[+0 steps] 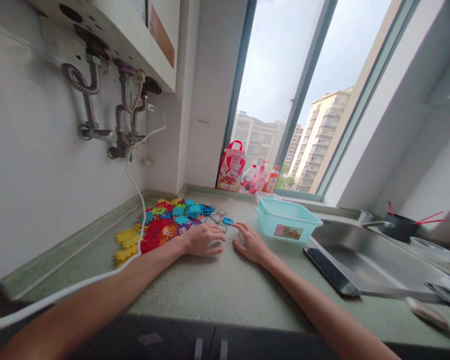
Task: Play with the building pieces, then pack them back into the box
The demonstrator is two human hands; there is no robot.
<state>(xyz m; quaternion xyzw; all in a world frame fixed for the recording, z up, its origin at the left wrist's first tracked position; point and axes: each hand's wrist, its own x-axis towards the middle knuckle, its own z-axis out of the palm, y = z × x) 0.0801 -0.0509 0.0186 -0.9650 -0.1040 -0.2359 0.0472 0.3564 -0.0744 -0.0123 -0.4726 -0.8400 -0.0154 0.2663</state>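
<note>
A heap of colourful interlocking plastic pieces (165, 224), red, yellow, blue and grey, lies on the green countertop (217, 285) by the wall. My left hand (202, 239) rests at the heap's right edge, fingers curled loosely over the counter and touching the nearest pieces. My right hand (250, 243) lies flat beside it with fingers stretched toward a small blue piece (228, 221). A turquoise plastic tub (287, 220) stands just right of my right hand.
A steel sink (363, 257) with a dark phone (332, 272) on its rim is at right. A pink bag (231, 172) and bottles (262, 178) stand on the windowsill. A white cable (135, 190) hangs from wall pipes across the counter. A black pot (399, 226) sits far right.
</note>
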